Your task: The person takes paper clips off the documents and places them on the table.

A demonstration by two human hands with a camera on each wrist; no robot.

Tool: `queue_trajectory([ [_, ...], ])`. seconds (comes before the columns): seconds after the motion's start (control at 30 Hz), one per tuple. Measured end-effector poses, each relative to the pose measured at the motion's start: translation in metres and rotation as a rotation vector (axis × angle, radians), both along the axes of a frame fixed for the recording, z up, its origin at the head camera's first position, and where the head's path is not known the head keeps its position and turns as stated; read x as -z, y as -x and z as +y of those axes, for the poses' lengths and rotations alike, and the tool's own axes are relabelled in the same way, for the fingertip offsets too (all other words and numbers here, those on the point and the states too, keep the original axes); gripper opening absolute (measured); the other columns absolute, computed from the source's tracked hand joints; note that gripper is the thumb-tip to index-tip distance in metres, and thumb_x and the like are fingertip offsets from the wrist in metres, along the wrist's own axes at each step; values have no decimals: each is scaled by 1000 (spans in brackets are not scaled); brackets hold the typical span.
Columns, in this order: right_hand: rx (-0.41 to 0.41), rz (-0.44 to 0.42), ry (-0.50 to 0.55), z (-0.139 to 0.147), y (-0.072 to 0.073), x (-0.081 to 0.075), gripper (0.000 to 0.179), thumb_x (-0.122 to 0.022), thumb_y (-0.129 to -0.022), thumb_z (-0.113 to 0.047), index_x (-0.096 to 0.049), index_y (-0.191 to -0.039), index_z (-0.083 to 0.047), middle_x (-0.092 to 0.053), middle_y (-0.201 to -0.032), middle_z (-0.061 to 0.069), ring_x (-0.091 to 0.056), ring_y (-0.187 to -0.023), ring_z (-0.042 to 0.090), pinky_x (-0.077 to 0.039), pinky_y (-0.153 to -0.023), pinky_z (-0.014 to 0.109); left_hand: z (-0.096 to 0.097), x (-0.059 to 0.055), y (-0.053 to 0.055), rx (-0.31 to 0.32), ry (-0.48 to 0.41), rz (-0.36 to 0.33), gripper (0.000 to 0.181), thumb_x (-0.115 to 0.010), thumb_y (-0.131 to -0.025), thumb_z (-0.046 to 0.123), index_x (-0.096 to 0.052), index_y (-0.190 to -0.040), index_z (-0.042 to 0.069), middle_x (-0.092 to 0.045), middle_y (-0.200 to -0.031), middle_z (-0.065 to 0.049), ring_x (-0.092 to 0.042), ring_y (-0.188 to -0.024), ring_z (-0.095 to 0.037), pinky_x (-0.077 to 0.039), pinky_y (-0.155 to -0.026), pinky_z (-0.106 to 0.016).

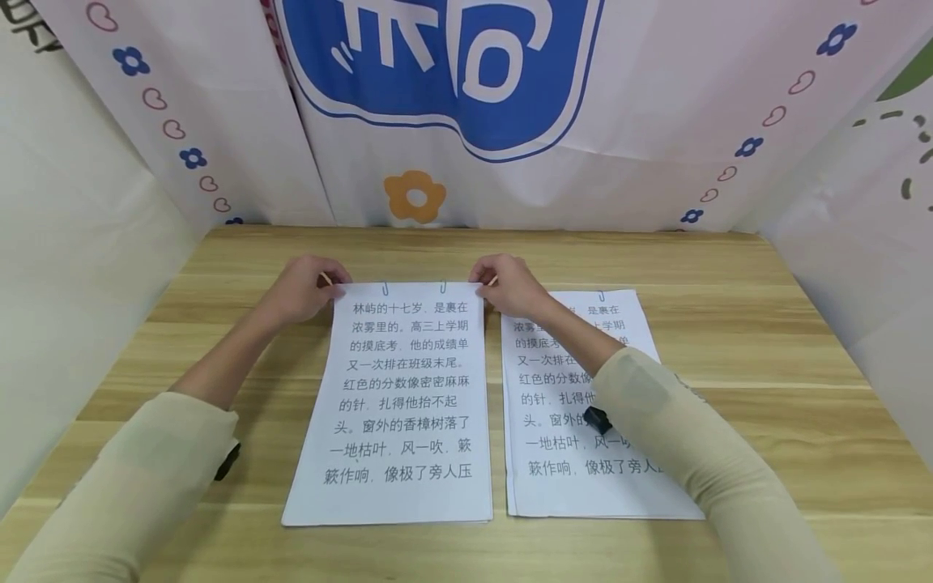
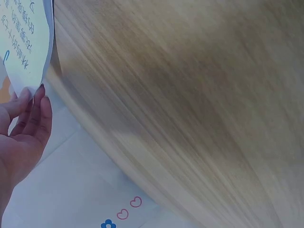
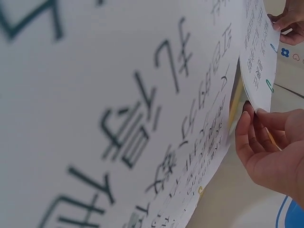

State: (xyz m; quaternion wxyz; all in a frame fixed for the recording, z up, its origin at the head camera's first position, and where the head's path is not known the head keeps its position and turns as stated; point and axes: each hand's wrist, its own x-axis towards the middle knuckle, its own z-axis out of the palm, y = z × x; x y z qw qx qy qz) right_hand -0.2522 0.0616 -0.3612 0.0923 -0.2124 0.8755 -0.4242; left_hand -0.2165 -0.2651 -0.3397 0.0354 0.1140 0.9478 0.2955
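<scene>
A stack of printed paper sheets (image 1: 408,389) lies at the middle-left of the table, with two paper clips, one blue (image 2: 6,57) and one green (image 3: 270,86), on its top edge. My left hand (image 1: 309,287) pinches its upper left corner between thumb and fingers. At the upper right corner, the thumb and fingers of my right hand (image 1: 513,285) pinch the paper. In the wrist views this top edge is raised and the sheets bend. A second paper stack (image 1: 554,486) lies on the right, partly hidden under my right forearm, with a paper clip (image 1: 601,296) at its top.
The wood-grain table (image 1: 765,364) extends on both sides of the stacks. Behind it hangs a white cloth backdrop (image 1: 627,178) with a blue sign print and an orange flower (image 1: 397,197). White side walls (image 1: 80,202) close in the table.
</scene>
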Motion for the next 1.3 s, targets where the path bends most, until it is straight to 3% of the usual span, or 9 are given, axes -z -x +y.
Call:
queue_trajectory([
  [0.33, 34, -38, 39, -1, -3, -1, 13, -63, -96, 9, -69, -106, 3, -67, -99, 16, -66, -81, 24, -59, -69, 27, 9, 5, 3, 13, -22, 55, 13, -61, -99, -5, -73, -105, -6, -70, -101, -22, -62, -93, -34, -51, -77, -36],
  [0.63, 39, -51, 61, -1, -2, -1, 11, -63, -96, 9, -68, -103, 3, -66, -96, 15, -65, -77, 23, -59, -65, 27, 23, 4, 7, 24, -35, 33, 14, -61, -102, 1, -73, -106, -4, -71, -99, -19, -63, -91, -30, -52, -76, -35],
  [1.07, 55, -55, 68, 1, -2, 0, 12, -64, -94, 10, -69, -103, 3, -67, -96, 15, -65, -78, 24, -60, -66, 27, 34, 5, 14, 95, -41, 46, 15, -58, -102, -2, -72, -105, -6, -70, -96, -19, -63, -89, -30, -51, -79, -38],
  [1.3, 47, -54, 77, 1, -1, 2, 12, -64, -95, 9, -70, -103, 3, -68, -97, 15, -67, -82, 29, -60, -66, 28, 37, 4, 14, 106, -34, 42, 14, -58, -102, -2, -72, -104, -6, -70, -95, -19, -63, -89, -30, -52, -78, -36],
])
